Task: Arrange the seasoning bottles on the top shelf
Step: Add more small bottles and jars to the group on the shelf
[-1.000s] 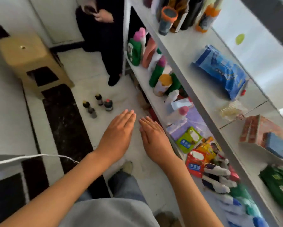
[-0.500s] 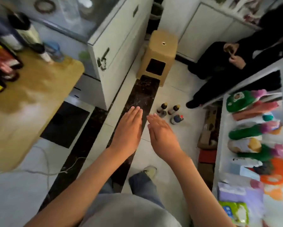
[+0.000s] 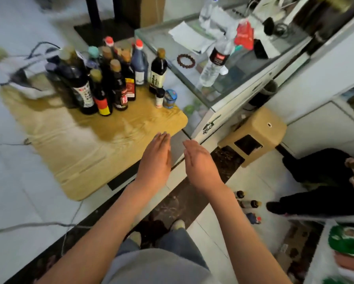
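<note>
Several dark seasoning bottles stand clustered at the far side of a wooden table. Beside them are a tall dark bottle with a pale label, a small white shaker and a small blue-lidded jar. Three more small bottles stand on the floor at the right. My left hand and my right hand hover side by side over the table's near right corner, fingers straight, holding nothing. The shelf shows only as a blurred edge at the bottom right.
A glass-topped counter right of the table holds a water bottle, papers, a bead bracelet and a red bag. A tan plastic stool stands on the floor. A person in black sits at the right. Cables trail at left.
The view has swung left from the shelf and floor to the wooden table with the bottles. Both hands stay flat, empty and side by side in front of me.
</note>
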Demonstrator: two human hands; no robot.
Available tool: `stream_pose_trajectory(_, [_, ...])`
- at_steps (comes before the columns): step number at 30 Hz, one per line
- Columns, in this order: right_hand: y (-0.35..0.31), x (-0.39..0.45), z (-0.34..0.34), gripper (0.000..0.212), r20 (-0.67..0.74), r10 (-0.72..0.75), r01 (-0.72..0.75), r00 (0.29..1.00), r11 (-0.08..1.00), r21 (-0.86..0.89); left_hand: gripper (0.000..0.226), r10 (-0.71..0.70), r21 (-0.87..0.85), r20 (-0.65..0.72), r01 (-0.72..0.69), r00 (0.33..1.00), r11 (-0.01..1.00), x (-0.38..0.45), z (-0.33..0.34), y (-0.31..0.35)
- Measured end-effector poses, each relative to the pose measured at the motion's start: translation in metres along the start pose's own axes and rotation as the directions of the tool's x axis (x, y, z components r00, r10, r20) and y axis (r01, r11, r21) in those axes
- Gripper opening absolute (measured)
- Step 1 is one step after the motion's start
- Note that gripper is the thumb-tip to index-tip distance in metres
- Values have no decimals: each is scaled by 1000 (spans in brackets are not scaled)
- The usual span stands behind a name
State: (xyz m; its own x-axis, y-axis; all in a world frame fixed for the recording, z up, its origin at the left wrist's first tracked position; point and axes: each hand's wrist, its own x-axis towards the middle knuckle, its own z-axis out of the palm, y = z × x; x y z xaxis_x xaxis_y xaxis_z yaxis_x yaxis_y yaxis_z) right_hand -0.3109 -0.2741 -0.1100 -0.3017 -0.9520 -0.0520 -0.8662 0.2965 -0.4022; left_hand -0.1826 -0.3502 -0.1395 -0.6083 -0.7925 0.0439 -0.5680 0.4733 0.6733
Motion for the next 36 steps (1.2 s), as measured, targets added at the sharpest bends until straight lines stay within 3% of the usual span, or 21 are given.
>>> stream_pose_trajectory(7, [17, 108, 9, 40, 64, -4, -4, 998, 993, 120, 44, -187, -71, -80, 182, 979, 981, 84, 1, -25])
stream_pose_trajectory(12, [49, 205, 21, 39, 103, 67, -84, 992, 983, 163, 26, -404, -170, -107, 384, 908, 908, 169, 8, -45])
stream_pose_trajectory(15, [62, 257, 32, 38, 150, 64, -80, 987, 992, 101, 37, -532, -233, -71, 505, 844, 831, 218, 15, -57])
stream_pose_trajectory(19, [82, 314, 55, 51, 287, 67, -54, 956, 997, -51, 46, -629, -256, -22, 604, 777, 755, 275, 41, -75])
stream_pose_trajectory(25, [98, 357, 76, 63, 404, 3, 93, 915, 971, -218, 70, -639, -227, -63, 613, 767, 757, 319, 81, -104])
stream_pose_trajectory(28, [98, 365, 82, 63, 380, -30, 150, 924, 945, -291, 61, -634, -231, -125, 599, 763, 767, 331, 91, -117])
stream_pose_trajectory(31, [98, 371, 87, 65, 378, -55, 195, 924, 919, -342, 47, -578, -135, -159, 562, 801, 816, 337, 85, -118])
stream_pose_trajectory(36, [102, 373, 92, 62, 417, -36, 151, 908, 957, -247, 50, -508, -101, -117, 498, 854, 861, 327, 79, -127])
